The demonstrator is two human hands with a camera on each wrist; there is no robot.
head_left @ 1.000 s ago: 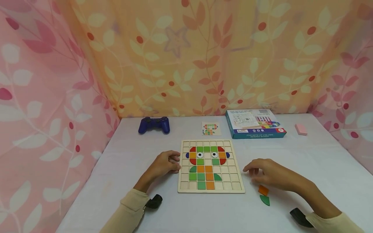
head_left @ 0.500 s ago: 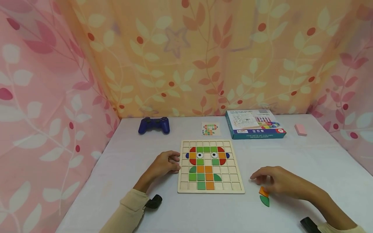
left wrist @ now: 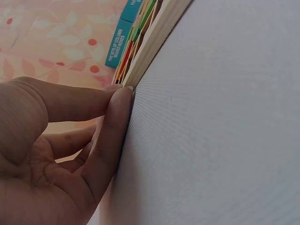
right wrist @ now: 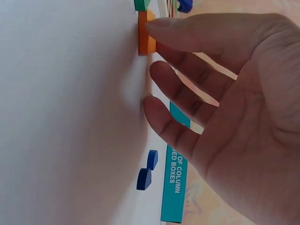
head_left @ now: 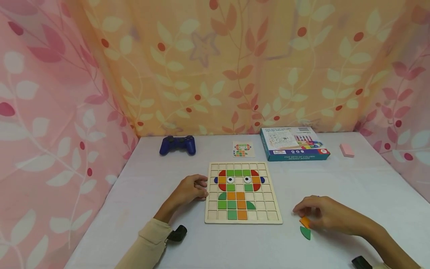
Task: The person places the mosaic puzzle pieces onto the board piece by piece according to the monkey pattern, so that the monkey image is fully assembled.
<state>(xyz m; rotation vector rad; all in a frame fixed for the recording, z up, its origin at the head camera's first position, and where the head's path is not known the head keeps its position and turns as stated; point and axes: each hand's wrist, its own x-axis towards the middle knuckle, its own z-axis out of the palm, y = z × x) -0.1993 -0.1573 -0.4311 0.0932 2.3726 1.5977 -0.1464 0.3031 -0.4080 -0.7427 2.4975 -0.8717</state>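
My left hand (head_left: pixel 190 189) rests at the left edge of a wooden grid board (head_left: pixel 270 205), its fingertips touching the rim with fingers loosely bent. Red, orange, green and blue tiles and two eye tiles form a figure on the board. In the left wrist view, the thumb and a finger (left wrist: pixel 121 108) meet the board's edge (left wrist: pixel 152 42). My right hand (head_left: pixel 332 216) is right of the board, low over the table. Its thumb touches an orange tile (right wrist: pixel 143 35); whether the index finger presses the far side is hidden. A green quarter-round tile (head_left: pixel 305 232) lies just nearer.
Two small blue tiles (right wrist: pixel 144 179) lie beyond my right hand, mostly hidden in the head view. Behind the board are a pattern card (head_left: pixel 243 149), a flat box (head_left: pixel 295 144), a pink block (head_left: pixel 346 150) and a blue game controller (head_left: pixel 177 145). Patterned curtains surround the table.
My right hand has moved right and nearer, away from the board, bringing its thumb to the orange tile, which has turned slightly. The left hand and board have stayed put.
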